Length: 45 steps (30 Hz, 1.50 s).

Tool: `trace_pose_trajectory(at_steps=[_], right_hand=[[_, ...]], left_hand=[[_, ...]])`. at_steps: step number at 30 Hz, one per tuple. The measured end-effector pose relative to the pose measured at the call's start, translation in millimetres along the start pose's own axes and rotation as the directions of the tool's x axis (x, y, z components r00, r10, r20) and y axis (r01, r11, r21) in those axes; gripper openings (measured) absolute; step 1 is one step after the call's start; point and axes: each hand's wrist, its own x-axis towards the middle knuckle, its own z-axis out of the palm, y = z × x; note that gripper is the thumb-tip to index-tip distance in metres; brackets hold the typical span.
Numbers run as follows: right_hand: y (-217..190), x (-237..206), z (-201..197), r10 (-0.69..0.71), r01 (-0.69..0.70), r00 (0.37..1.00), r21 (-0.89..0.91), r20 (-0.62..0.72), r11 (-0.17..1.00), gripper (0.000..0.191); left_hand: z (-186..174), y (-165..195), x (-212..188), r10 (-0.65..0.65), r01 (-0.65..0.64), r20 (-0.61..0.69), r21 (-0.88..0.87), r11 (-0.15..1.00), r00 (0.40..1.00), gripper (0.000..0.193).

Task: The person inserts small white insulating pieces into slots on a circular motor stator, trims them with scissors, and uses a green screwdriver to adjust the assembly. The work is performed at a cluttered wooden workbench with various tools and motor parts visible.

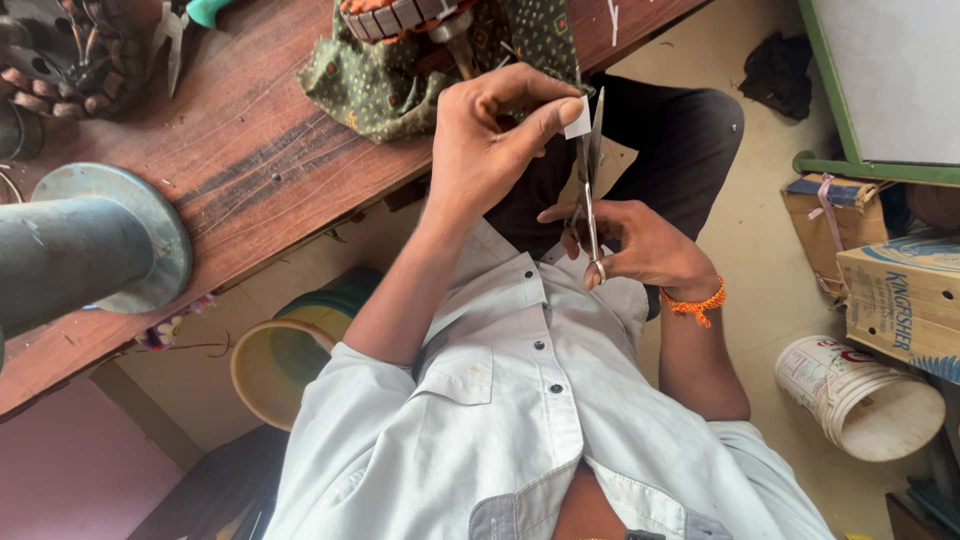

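The pale grey buttoned shirt [520, 400] fills the foreground at 6 o'clock, and both forearms rise from it toward the middle of the view. The right hand [640, 245], an orange bracelet [693, 303] at its wrist, has its grip closed through the handles of a pair of scissors [590, 180]; their long axis runs nearly upright, tips pointing to 12 o'clock, blades a little parted. The left hand [490, 135] at 11 o'clock from them pinches a small white paper piece [577, 118] between thumb and forefinger, right against the blades near their upper end. All this hangs over dark trousers [680, 150], off the wooden desk [240, 150], whose edge slants from 9 o'clock up to 1 o'clock. On the desk a green patterned cloth [390, 85] bears a motor part with copper windings [400, 15], just beside the left hand. Open floor lies toward 3 o'clock, bounded by cardboard boxes [900, 290] and a white bucket [860, 395].
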Motion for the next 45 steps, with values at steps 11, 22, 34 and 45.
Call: trace_pose_trajectory(at_steps=[11, 22, 34, 45], right_hand=[[-0.8, -10.0, 3.7, 0.136, -0.142, 0.985, -0.059, -0.104, 0.988, 0.061], [14.2, -24.2, 18.9, -0.138, 0.212, 0.915, 0.159, -0.380, 0.964, 0.077], [-21.2, 25.8, 35.7, -0.273, 0.367, 0.781, 0.059, -0.563, 0.929, 0.052], [6.7, 14.9, 20.5, -0.180, 0.225, 0.818, 0.016, -0.547, 0.974, 0.028]], left_hand=[[-8.4, -7.0, -1.4, 0.038, -0.039, 0.010, 0.048, 0.998, 0.999, 0.017], [-12.1, 3.6, -7.2, -0.080, 0.067, -0.047, -0.239, 0.969, 0.996, 0.019], [-4.9, 10.1, -49.0, 0.162, -0.191, 0.137, 0.236, 0.953, 0.977, 0.020], [18.0, -32.2, -58.0, -0.355, 0.397, 0.187, -0.291, 0.871, 0.916, 0.017]])
